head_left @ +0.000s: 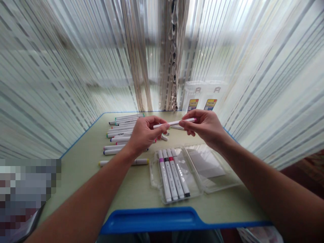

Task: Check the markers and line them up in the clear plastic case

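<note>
White marker (174, 123) is pinched by the nearly closed left hand (145, 131) and right hand (204, 125); nearer lies an open clear case (191, 171).

One held marker (174, 123); four cased markers (173, 175); at least nine loose markers (115, 152); one open case (191, 176).

The held marker (174, 124) looks smooth plastic, the case (193, 182) glossy plastic.

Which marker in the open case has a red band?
The third marker from the left. The first is purple-banded, the second black-banded, the rightmost dark-tipped.
</note>
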Motion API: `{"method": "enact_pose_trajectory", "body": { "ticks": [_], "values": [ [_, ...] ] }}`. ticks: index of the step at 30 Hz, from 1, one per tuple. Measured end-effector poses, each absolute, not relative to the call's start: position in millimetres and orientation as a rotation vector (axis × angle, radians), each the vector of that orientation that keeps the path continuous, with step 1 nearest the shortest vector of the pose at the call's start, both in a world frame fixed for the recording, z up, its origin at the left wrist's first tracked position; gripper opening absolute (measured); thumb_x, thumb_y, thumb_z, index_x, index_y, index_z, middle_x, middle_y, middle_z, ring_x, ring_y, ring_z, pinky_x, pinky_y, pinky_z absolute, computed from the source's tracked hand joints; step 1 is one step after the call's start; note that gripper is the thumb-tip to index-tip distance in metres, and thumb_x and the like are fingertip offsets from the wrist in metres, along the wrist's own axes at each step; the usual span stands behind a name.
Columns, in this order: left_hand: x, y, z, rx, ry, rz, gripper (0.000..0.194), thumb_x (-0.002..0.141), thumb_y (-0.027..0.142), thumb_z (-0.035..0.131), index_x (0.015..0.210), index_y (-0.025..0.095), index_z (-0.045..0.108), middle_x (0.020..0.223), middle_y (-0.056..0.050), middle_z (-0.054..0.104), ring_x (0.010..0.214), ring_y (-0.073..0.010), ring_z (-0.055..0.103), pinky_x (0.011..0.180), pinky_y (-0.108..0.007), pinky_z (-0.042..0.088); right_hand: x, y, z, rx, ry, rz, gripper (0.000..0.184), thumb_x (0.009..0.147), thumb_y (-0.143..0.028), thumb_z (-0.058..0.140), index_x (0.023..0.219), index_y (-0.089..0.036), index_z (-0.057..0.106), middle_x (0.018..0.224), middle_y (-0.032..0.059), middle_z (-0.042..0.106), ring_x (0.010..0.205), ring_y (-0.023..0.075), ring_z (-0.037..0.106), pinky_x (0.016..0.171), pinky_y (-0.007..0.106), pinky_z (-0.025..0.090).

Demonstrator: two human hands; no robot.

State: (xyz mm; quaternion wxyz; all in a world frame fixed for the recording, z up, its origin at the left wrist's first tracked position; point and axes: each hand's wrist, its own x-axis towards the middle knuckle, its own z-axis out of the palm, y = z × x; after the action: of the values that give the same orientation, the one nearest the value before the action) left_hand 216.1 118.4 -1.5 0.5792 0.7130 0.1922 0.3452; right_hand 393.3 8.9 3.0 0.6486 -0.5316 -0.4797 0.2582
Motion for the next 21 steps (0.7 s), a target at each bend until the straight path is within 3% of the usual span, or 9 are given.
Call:
{"method": "enact_pose_trajectory", "body": {
  "ticks": [4,10,21],
  "values": [
    [217.8,113.9,-1.6,1.732,0.404,0.779,0.027,0.074,0.032,0.085,0.084,0.01,0.074,0.064,-0.002,0.068,0.05,-0.0072,0.057,0.046,-0.018,0.046,391.1,8.3,4.2,-1.277,-1.173,0.533,0.041,0.054,-0.04,0.096,0.069,-0.013,0.069,0.052,-0.0016,0.062,0.044,0.0082,0.054,0.039,0.019,0.038],
    [218.9,110.1,0.0,1.778,0.387,0.78,0.028,0.074,0.033,0.084,0.086,0.009,0.076,0.065,-0.004,0.069,0.05,-0.0091,0.057,0.047,-0.021,0.048,392.3,6.9,1.4,-1.373,-1.291,0.428,0.043,0.06,-0.049,0.092,0.067,-0.013,0.07,0.054,-0.0009,0.059,0.047,0.0086,0.051,0.042,0.021,0.036],
    [219.1,114.1,-1.3,1.662,0.419,0.827,0.022,0.082,0.03,0.074,0.096,0.012,0.075,0.072,-0.005,0.071,0.052,-0.0095,0.057,0.047,-0.022,0.047,390.6,6.1,2.5,-1.278,-1.235,0.513,0.03,0.068,-0.039,0.09,0.076,-0.013,0.076,0.059,0.0012,0.066,0.045,0.0076,0.053,0.041,0.021,0.038]
  ]
}}
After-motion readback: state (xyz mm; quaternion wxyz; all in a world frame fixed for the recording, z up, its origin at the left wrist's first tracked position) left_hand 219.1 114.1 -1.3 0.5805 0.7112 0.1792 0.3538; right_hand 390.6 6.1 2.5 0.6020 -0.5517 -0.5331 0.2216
